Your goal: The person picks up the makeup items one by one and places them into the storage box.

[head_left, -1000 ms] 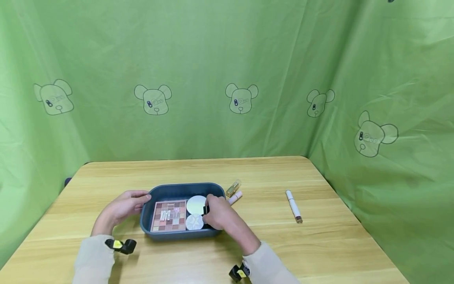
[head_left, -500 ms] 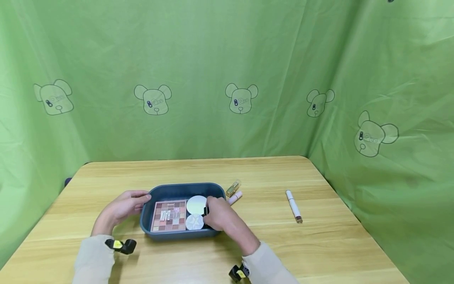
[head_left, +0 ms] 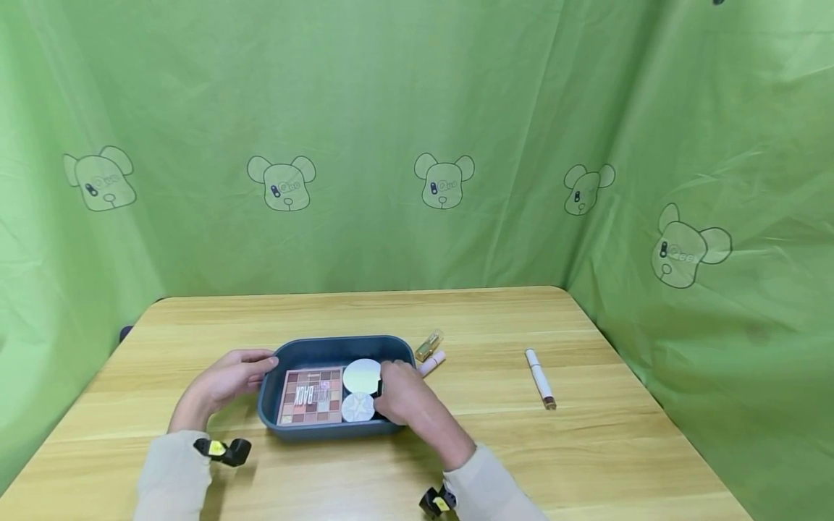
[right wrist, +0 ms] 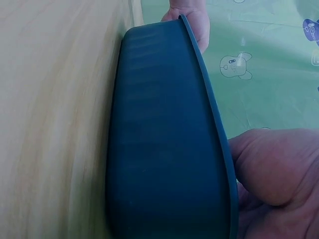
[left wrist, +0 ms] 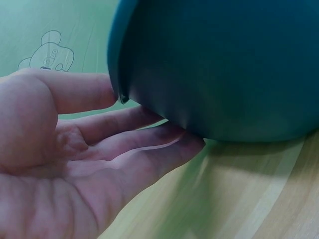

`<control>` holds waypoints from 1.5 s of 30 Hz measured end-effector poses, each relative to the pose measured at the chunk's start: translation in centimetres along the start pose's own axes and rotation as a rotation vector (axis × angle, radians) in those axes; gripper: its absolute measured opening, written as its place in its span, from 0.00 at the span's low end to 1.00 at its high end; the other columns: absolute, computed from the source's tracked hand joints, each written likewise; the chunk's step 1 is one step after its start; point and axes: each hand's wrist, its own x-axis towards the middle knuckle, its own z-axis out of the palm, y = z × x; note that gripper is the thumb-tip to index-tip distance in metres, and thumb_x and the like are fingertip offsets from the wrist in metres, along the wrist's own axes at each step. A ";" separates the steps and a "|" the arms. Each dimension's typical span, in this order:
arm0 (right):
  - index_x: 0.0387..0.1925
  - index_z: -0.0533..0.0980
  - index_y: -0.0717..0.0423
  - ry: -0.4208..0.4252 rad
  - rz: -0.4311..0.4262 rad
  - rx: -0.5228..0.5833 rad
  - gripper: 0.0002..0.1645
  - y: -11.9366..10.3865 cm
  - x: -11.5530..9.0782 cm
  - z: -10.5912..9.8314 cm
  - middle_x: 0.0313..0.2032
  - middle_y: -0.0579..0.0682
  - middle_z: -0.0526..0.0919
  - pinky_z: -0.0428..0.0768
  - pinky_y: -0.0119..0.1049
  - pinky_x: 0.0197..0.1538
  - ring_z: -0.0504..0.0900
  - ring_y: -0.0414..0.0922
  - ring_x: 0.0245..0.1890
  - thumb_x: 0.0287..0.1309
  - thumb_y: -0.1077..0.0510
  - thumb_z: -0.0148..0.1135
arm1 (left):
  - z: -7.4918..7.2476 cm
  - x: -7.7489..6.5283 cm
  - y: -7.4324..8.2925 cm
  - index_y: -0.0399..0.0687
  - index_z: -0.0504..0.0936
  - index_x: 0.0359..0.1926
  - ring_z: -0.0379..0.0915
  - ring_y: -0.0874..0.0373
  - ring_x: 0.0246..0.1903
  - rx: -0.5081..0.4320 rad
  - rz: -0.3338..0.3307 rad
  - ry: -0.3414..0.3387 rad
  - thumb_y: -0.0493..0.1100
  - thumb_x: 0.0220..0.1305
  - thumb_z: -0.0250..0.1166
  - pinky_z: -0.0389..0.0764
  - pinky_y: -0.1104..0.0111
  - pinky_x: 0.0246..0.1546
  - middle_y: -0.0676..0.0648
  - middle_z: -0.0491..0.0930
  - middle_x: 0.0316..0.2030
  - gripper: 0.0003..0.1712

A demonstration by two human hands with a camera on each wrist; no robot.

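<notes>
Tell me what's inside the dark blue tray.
Inside the dark blue tray lie a palette, a large white disc and a smaller white disc. Part of a black item shows by the right hand, which covers much of the tray's right end; anything beneath is hidden.

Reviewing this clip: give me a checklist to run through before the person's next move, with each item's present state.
1. Left hand touching the blue tray: ok, thumb at the rim, fingers against the outer wall.
2. Tray resting on the table: ok, as far as the wrist views show.
3. Palette lying inside the tray: ok, toward its left end.
4. Right hand gripping the black item: cannot tell, fingertips hidden.
5. Table just right of the tray clear: not ok, a gold tube and a pink tube lie there.
</notes>
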 end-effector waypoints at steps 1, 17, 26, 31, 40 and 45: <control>0.46 0.79 0.68 -0.001 0.004 0.003 0.23 0.0 0.0 0.0 0.42 0.59 0.83 0.84 0.46 0.53 0.80 0.50 0.44 0.49 0.61 0.74 | 0.0 0.0 0.0 0.16 0.58 0.69 0.65 0.31 0.68 0.000 0.000 0.000 0.43 0.77 0.54 0.75 0.52 0.68 0.21 0.64 0.68 0.34; 0.47 0.79 0.68 -0.008 0.012 0.025 0.22 -0.1 -0.2 0.1 0.42 0.59 0.84 0.85 0.43 0.49 0.79 0.47 0.41 0.50 0.63 0.74 | 0.0 0.0 0.0 0.16 0.59 0.69 0.65 0.30 0.68 0.004 -0.001 0.002 0.43 0.77 0.54 0.75 0.52 0.68 0.21 0.64 0.68 0.34; 0.45 0.80 0.68 -0.021 0.021 0.027 0.20 0.0 -0.1 0.1 0.43 0.59 0.84 0.84 0.42 0.47 0.77 0.46 0.39 0.51 0.62 0.73 | 0.1 0.0 0.0 0.16 0.58 0.69 0.66 0.32 0.68 -0.006 -0.001 -0.001 0.42 0.77 0.54 0.76 0.53 0.67 0.21 0.65 0.67 0.34; 0.42 0.79 0.67 -0.029 0.004 0.044 0.16 0.1 -0.1 -0.1 0.39 0.56 0.83 0.82 0.40 0.42 0.76 0.45 0.36 0.51 0.64 0.71 | 0.1 -0.1 0.1 0.16 0.57 0.69 0.68 0.34 0.67 -0.017 -0.001 0.000 0.42 0.77 0.53 0.77 0.55 0.66 0.21 0.66 0.67 0.34; 0.43 0.80 0.67 -0.050 0.002 0.069 0.14 0.1 -0.2 -0.1 0.41 0.57 0.84 0.84 0.40 0.42 0.77 0.45 0.36 0.55 0.64 0.68 | -0.1 0.0 -0.1 0.17 0.58 0.69 0.68 0.34 0.67 -0.014 0.002 -0.004 0.43 0.78 0.54 0.77 0.54 0.67 0.22 0.66 0.67 0.34; 0.48 0.79 0.68 -0.050 0.001 0.081 0.17 0.1 -0.3 -0.1 0.46 0.60 0.85 0.85 0.41 0.45 0.79 0.46 0.39 0.57 0.63 0.66 | -0.1 0.0 -0.1 0.17 0.58 0.69 0.68 0.34 0.67 -0.018 0.003 -0.005 0.43 0.77 0.54 0.77 0.54 0.67 0.22 0.65 0.68 0.34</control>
